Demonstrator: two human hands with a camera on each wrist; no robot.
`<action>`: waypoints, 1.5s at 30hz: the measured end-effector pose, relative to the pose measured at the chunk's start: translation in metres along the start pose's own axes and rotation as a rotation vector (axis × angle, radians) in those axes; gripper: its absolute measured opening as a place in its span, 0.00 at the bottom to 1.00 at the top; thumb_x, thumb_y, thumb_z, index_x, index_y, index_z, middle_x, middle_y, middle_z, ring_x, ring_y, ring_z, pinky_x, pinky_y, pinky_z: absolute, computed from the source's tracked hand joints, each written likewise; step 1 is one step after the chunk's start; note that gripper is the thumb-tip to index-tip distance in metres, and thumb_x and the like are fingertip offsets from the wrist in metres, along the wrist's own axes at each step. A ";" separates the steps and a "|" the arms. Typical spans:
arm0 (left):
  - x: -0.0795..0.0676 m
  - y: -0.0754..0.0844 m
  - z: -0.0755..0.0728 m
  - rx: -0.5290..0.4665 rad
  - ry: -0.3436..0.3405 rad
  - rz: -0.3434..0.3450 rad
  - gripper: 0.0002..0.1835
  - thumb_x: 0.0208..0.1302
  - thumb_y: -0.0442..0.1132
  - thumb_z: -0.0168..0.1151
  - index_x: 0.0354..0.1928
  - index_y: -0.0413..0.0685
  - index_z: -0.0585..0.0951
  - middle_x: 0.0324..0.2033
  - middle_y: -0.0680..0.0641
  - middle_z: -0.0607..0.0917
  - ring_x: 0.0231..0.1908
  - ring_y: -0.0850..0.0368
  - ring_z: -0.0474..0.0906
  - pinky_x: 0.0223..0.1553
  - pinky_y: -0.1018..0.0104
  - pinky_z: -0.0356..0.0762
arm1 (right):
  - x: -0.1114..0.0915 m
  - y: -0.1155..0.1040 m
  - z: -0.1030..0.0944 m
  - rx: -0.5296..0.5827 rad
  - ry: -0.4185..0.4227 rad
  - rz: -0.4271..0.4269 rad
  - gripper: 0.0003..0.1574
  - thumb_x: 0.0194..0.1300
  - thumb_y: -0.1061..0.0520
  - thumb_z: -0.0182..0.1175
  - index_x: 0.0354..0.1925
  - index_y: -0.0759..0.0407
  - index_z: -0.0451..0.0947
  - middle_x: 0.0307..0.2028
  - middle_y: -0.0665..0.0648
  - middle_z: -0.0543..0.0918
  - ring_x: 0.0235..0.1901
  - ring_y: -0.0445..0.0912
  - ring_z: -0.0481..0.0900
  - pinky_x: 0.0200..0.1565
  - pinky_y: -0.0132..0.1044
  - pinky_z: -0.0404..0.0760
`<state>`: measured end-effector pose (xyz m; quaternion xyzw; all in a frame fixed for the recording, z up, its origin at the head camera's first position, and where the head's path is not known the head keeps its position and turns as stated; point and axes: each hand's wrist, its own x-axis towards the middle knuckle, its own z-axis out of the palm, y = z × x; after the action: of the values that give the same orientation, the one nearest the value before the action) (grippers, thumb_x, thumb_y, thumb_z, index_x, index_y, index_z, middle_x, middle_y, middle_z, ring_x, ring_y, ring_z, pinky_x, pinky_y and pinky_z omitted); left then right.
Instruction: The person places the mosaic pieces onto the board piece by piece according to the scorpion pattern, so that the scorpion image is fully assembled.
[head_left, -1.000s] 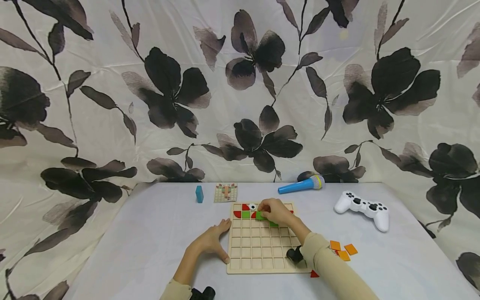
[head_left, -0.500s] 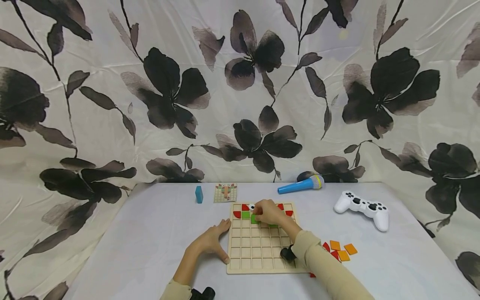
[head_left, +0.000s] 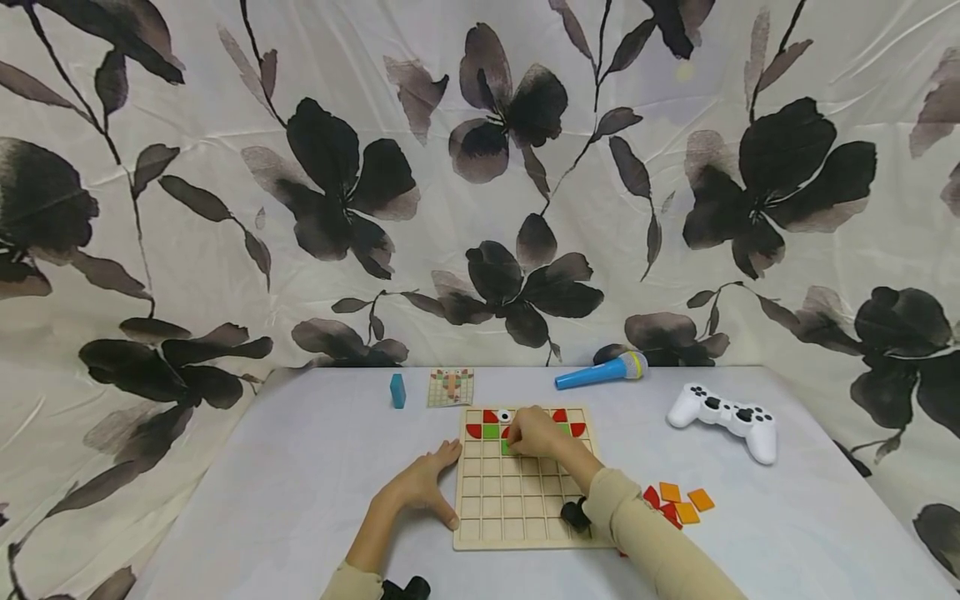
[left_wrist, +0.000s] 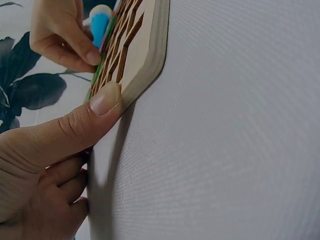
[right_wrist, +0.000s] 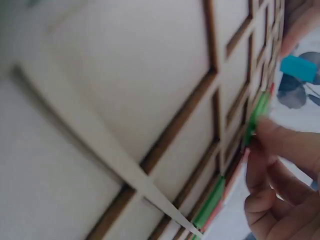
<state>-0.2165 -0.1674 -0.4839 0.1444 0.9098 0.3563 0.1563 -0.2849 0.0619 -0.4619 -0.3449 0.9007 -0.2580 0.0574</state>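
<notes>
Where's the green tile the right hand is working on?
In the head view, the green tile is left of centre on the wooden grid board, third row from its far edge, at the fingertips of the right hand.

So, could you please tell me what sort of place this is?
Probably an indoor play or filming corner, though the wider room is not shown: a white tabletop with a wooden grid board and game controller, and a wrinkled floral sheet behind.
</notes>
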 end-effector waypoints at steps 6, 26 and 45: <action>-0.001 0.000 0.002 0.007 -0.001 0.006 0.63 0.25 0.40 0.83 0.69 0.35 0.59 0.69 0.34 0.57 0.69 0.35 0.48 0.67 0.39 0.46 | -0.024 0.009 -0.016 0.043 0.020 0.004 0.07 0.56 0.71 0.61 0.33 0.68 0.85 0.33 0.60 0.86 0.34 0.51 0.82 0.34 0.35 0.81; -0.002 0.000 0.001 0.014 0.001 0.009 0.63 0.25 0.40 0.83 0.69 0.34 0.59 0.69 0.34 0.56 0.69 0.35 0.48 0.67 0.39 0.46 | -0.155 0.068 -0.068 0.143 0.072 0.418 0.21 0.54 0.67 0.64 0.49 0.70 0.77 0.37 0.58 0.82 0.35 0.48 0.76 0.39 0.43 0.81; -0.003 0.001 0.002 0.017 -0.001 0.014 0.62 0.27 0.40 0.82 0.69 0.34 0.59 0.69 0.34 0.57 0.70 0.37 0.48 0.68 0.40 0.46 | -0.174 0.081 -0.064 0.162 -0.011 0.589 0.07 0.52 0.67 0.67 0.31 0.65 0.78 0.23 0.54 0.73 0.22 0.45 0.69 0.24 0.33 0.76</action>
<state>-0.2128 -0.1668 -0.4844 0.1521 0.9118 0.3493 0.1531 -0.2190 0.2533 -0.4610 -0.0648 0.9381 -0.2992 0.1621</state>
